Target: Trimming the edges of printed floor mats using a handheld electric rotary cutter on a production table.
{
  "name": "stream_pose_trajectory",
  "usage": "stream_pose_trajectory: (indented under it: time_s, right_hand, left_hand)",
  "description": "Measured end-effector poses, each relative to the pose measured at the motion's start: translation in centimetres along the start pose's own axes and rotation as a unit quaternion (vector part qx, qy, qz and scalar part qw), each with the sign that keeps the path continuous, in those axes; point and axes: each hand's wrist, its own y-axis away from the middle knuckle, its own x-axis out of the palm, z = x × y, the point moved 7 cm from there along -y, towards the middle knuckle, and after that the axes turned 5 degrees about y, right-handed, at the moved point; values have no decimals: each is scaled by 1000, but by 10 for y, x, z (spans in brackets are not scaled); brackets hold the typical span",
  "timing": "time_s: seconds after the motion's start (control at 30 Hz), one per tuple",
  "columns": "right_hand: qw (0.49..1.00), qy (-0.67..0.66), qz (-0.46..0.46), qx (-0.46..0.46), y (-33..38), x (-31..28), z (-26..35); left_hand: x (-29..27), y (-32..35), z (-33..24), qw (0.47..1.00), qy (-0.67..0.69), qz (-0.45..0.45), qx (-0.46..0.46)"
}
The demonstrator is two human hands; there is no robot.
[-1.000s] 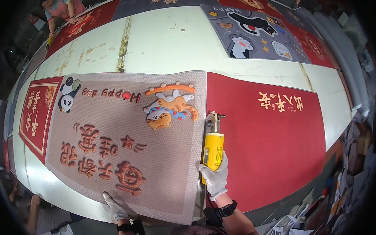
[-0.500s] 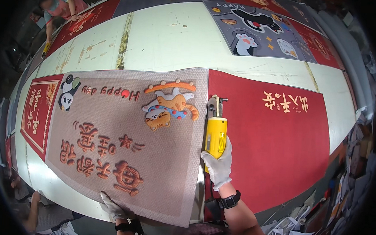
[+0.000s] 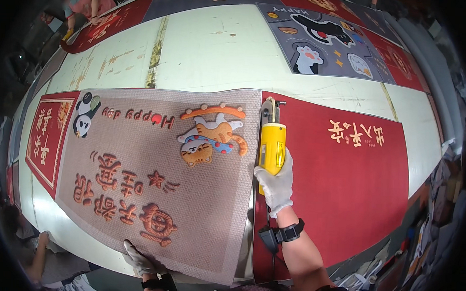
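Note:
My gloved right hand (image 3: 279, 186) is wrapped round the yellow body of a handheld electric cutter (image 3: 272, 142). The cutter's metal head (image 3: 270, 112) sits close to the far end of the seam between two mats, on the red side. To the left lies a beige mat (image 3: 199, 206) with a cartoon cat, a panda and raised-looking lettering. On the right spreads a red mat (image 3: 340, 197) with gold characters. At the beige mat's near edge my gloved left hand (image 3: 138, 260) rests with fingers stretched out. A slit between the mats widens toward me.
A smaller red mat (image 3: 48, 137) adjoins the beige one at left. Across the pale table (image 3: 206, 50) lie a grey cat mat (image 3: 331, 46) and more red mats. A co-worker in a pink apron (image 3: 86, 4) bends over the far left; another person's arm (image 3: 40, 256) shows lower left. Scraps (image 3: 362, 281) lie lower right.
My right hand has pushed the cutter away from me along the seam, toward the mats' far edge. My left hand stays in place. The far co-worker's yellow tool has moved farther off.

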Motion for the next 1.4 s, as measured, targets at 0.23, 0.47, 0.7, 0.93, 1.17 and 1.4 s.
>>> stream_pose_trajectory:
  time_s: [0.23,0.47,0.7,0.93,1.17,1.4]
  right_hand:
    - [999,10,-3,-38,-26,8,16]
    - [990,-66,15,-126,-71,11,55]
    - [990,-97,100,-21,66,-63,123]
    - [996,13,26,-82,182,-324,148]
    - [978,86,-55,-184,245,-497,189]
    - [967,14,-169,-192,316,-484,268]
  left_hand:
    - [13,11,-10,1000,-1,-14,-10]
    - [-13,-20,43,993,61,27,-95]
    - [13,14,-36,997,-45,-5,-55]
    - [75,14,-98,886,397,225,-75]
    - [112,174,-290,809,477,340,-46]
    - [180,424,-152,673,208,591,-394]
